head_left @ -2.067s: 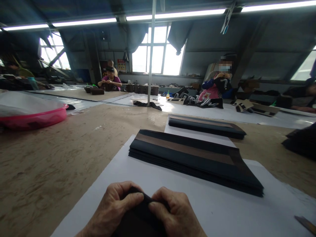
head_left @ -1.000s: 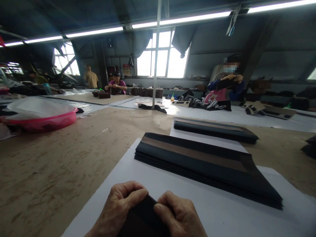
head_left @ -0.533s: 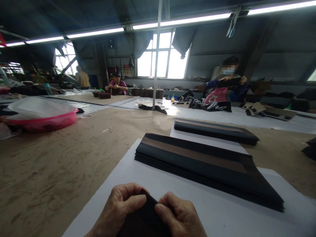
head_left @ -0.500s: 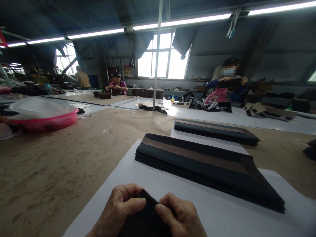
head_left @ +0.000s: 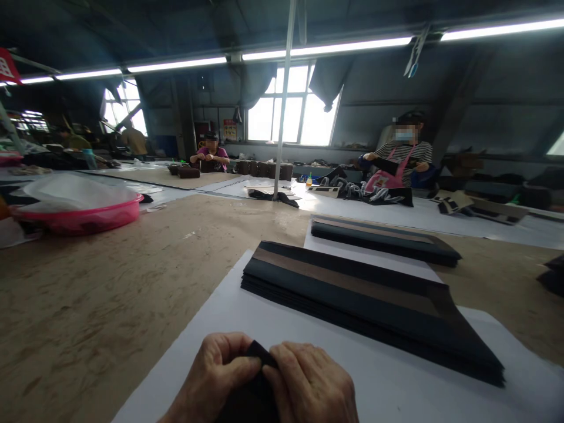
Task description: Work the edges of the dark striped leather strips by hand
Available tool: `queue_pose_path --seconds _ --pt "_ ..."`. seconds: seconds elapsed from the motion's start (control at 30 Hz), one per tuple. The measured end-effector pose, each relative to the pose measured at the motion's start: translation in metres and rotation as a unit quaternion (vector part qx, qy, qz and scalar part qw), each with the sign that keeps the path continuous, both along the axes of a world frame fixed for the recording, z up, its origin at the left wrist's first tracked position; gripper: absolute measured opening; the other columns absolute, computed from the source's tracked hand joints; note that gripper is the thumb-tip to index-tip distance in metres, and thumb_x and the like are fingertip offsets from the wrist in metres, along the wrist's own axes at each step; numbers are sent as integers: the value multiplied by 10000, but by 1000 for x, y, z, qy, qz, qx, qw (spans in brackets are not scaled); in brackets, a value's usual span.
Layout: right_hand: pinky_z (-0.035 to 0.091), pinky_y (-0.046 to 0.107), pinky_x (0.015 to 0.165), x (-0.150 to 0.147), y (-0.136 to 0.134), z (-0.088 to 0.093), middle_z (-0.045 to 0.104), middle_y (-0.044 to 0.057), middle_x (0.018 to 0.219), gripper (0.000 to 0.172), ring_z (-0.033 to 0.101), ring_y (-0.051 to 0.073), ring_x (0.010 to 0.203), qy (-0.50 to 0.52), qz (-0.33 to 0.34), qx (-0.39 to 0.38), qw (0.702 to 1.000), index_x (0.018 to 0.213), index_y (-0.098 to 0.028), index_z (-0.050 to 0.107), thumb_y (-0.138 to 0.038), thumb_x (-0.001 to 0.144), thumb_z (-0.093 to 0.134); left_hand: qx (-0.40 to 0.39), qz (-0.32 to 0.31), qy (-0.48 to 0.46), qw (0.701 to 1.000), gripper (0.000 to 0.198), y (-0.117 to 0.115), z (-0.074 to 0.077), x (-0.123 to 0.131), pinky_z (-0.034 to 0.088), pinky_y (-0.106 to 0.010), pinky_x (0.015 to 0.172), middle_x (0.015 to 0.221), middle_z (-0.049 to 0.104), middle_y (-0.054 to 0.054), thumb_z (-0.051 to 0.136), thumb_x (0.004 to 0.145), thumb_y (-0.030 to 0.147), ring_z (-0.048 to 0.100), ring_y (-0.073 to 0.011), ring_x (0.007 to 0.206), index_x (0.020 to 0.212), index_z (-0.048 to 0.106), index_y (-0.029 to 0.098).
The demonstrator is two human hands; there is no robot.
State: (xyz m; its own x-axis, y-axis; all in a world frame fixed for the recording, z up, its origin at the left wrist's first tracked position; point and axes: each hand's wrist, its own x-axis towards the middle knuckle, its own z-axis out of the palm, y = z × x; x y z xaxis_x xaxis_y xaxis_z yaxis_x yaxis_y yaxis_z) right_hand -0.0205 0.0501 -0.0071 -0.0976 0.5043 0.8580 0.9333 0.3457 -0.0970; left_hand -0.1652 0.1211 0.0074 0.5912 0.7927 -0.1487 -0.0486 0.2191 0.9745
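Fingers (head_left: pixel 240 367) of both your hands are pinching together on the dark folded piece (head_left: pixel 255 358) at the near edge of the worktop (head_left: pixel 88 294), over the white sheet (head_left: pixel 211 317). Your left hand (head_left: pixel 211 382) is clamping its left side, your right hand (head_left: pixel 311 385) its right, thumbs nearly meeting on top. Its peak is pointing away from you; most of it is lying hidden beneath your palms. Beyond your fingers, well apart, the near stack of dark pieces (head_left: pixel 361 299) is running its long axis left to right.
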Motion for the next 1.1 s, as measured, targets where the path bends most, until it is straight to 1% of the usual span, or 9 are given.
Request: queue_pose_path --seconds 0.17,0.27,0.33,0.5,0.67,0.77,0.93,1.0,1.1 --pt "436 261 623 1 4 -7 642 24 809 155 606 172 690 77 51 -37 995 991 -196 554 -126 878 474 13 -4 16 1000 286 -1 1 0 328 -208 514 580 561 -33 693 629 347 447 -111 531 672 645 69" --pt "440 239 635 1 6 -11 636 10 787 161 614 154 703 135 89 -70 984 962 -208 575 -134 882 456 19 -1 30 999 299 -2 2 1 309 -203 495 558 522 -16 691 631 365 427 -106 519 653 623 75" --pt "438 223 633 1 7 -11 635 0 775 147 617 142 704 168 100 -98 976 928 -214 590 -152 882 464 23 1 40 999 300 -3 4 1 297 -200 485 546 495 -6 688 630 371 415 -102 513 644 613 81" --pt "417 212 587 2 6 -4 617 2 719 144 598 127 652 180 95 -150 968 825 -207 584 -189 880 453 42 -6 60 997 297 -5 6 1 281 -201 478 536 441 8 655 653 382 388 -100 516 616 573 99" --pt "397 202 572 3 3 0 601 -8 695 146 566 107 605 172 96 -173 965 802 -204 570 -186 877 445 77 -1 84 993 302 -5 0 0 290 -201 485 536 410 8 629 681 398 401 -118 552 597 563 114" --pt "379 205 564 4 2 0 584 -14 674 161 553 104 590 170 92 -191 962 777 -204 561 -192 875 434 116 -1 114 987 304 -5 -1 -1 286 -207 485 534 377 13 602 703 402 380 -122 555 590 554 123" --pt "363 207 544 6 1 2 557 -16 636 178 531 112 576 195 86 -234 949 720 -207 519 -231 878 441 183 -16 161 970 323 -5 2 -2 282 -220 483 543 355 11 537 731 410 349 -125 555 563 470 143" --pt "361 206 536 6 1 3 552 -18 623 174 530 114 577 212 85 -252 940 715 -208 510 -241 874 449 186 -18 158 970 315 -4 0 -3 282 -216 481 551 360 9 533 738 401 349 -124 558 567 459 146" --pt "372 204 554 6 1 3 581 -17 657 133 545 113 599 226 90 -252 936 755 -208 547 -239 863 476 166 -6 135 977 308 -3 -5 -5 298 -204 485 562 399 2 586 734 394 374 -129 568 577 511 139"
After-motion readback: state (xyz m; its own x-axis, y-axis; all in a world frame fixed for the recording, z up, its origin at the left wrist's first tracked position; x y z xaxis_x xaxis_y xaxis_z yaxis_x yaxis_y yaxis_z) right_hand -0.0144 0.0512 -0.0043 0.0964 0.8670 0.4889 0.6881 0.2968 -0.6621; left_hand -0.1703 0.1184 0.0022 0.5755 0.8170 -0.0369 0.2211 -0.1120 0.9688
